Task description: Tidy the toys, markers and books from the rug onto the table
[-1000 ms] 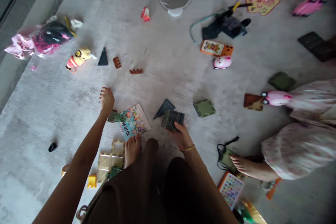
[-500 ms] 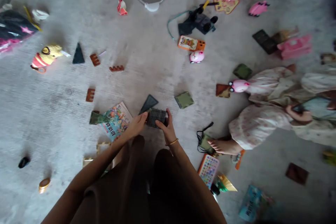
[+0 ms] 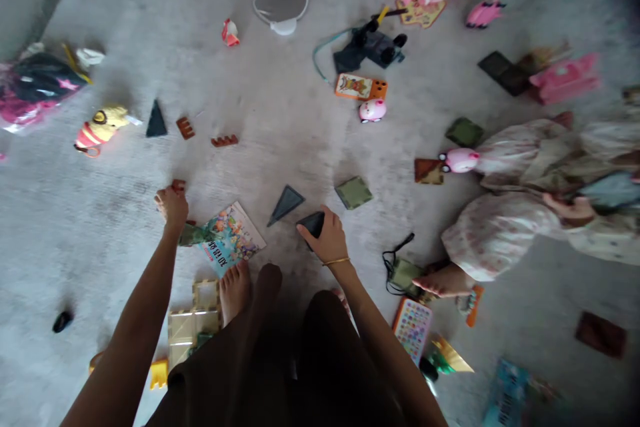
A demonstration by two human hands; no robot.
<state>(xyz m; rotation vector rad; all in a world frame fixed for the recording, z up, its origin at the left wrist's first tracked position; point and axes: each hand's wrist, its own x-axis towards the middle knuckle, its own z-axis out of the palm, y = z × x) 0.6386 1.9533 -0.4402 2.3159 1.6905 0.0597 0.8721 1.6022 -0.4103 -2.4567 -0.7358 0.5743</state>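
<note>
My right hand [image 3: 327,239] is closed on a dark stack of tiles [image 3: 313,222], held low over the carpet just right of a dark triangle tile [image 3: 286,203]. My left hand [image 3: 171,203] reaches out to the left and pinches a small brown comb-shaped block [image 3: 178,184] lying on the carpet. Between my hands lies a colourful picture book [image 3: 230,238] with a green tile [image 3: 190,234] at its left edge. My bare foot [image 3: 235,290] stands just below the book.
Toys are scattered over the grey carpet [image 3: 280,127]: a green square tile [image 3: 353,191], brown blocks [image 3: 225,141], a yellow plush [image 3: 100,125], a pink pig [image 3: 373,110]. Another person in pale patterned clothes [image 3: 505,227] sits at the right with a phone. Beige tiles [image 3: 193,317] lie by my foot.
My left hand left the tile stack and reached left to the brown block. My right hand kept the stack and tilted it. The view swung slightly.
</note>
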